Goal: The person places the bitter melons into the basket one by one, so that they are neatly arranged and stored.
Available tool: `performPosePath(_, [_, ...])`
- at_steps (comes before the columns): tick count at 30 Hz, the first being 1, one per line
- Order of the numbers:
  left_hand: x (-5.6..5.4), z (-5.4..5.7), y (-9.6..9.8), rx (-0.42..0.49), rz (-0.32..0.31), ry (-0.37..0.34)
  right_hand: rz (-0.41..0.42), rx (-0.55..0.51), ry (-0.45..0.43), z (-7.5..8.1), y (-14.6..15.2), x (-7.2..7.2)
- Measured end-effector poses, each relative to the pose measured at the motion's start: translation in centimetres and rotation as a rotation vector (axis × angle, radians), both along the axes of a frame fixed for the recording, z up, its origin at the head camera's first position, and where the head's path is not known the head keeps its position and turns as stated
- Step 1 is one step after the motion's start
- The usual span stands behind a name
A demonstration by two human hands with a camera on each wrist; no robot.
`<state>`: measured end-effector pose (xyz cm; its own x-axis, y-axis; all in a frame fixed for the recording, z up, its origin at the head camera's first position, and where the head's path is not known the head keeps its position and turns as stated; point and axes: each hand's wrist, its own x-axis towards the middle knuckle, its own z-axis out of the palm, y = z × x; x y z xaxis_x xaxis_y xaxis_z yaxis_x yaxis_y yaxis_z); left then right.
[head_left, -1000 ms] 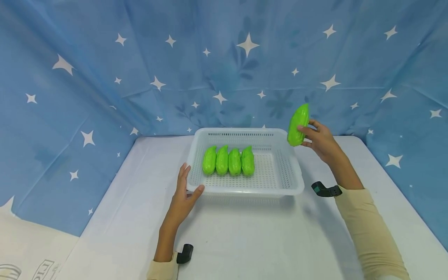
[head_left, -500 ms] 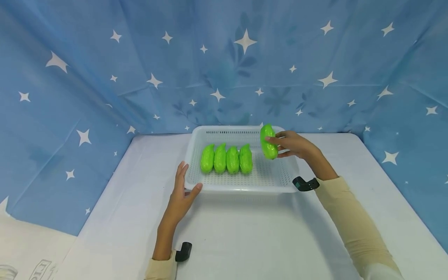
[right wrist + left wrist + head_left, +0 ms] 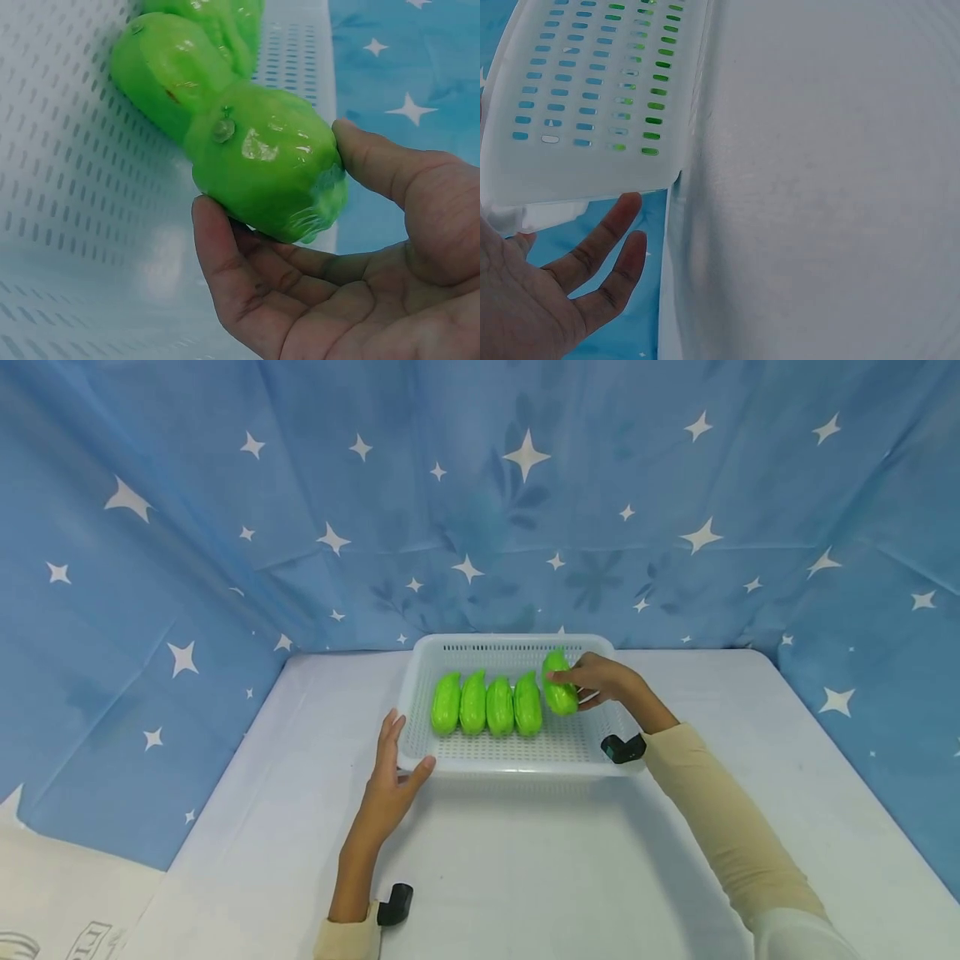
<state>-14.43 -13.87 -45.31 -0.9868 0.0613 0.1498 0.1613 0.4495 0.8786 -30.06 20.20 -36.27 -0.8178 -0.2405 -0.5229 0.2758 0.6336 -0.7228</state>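
A bright green, glossy, ribbed gourd (image 3: 559,687) hangs low inside the white plastic basket (image 3: 517,767), pinched between the thumb and fingers of my right hand (image 3: 602,678). In the right wrist view the held gourd (image 3: 266,161) overlaps a neighbouring gourd (image 3: 176,67). Several matching gourds (image 3: 500,706) lie side by side in a row in the basket's left and middle part. My left hand (image 3: 386,789) rests at the basket's front left corner, thumb by the front rim and straight fingers along the left side. The left wrist view has a fingertip (image 3: 630,204) right at the basket's edge.
The basket stands on a table with a white cloth (image 3: 510,860). A blue curtain with white stars (image 3: 480,502) hangs behind and at both sides. Perforated basket walls (image 3: 592,82) rise around the gourds, and the basket's right part has bare floor (image 3: 581,735).
My right hand has carried the gourd from beyond the basket's right rim leftward and down, beside the row. My left hand stays at the corner.
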Motion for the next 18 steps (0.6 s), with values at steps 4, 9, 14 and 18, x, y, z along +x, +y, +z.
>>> performPosePath(4, [0.0,0.0,0.1,0.002,0.001,0.011,-0.01,0.035,-0.01,-0.6,-0.1,-0.3])
performPosePath(9, [-0.1,0.0,0.2,-0.006,-0.008,0.025,0.003,0.088,-0.035,-0.9,-0.2,-0.4])
performPosePath(14, [0.0,-0.1,0.1,-0.002,-0.006,0.029,0.031,0.124,-0.076,-1.4,-0.5,-0.7])
performPosePath(18, [0.1,-0.1,0.0,-0.009,-0.004,0.03,0.039,0.139,-0.112,-1.8,-0.8,-1.1])
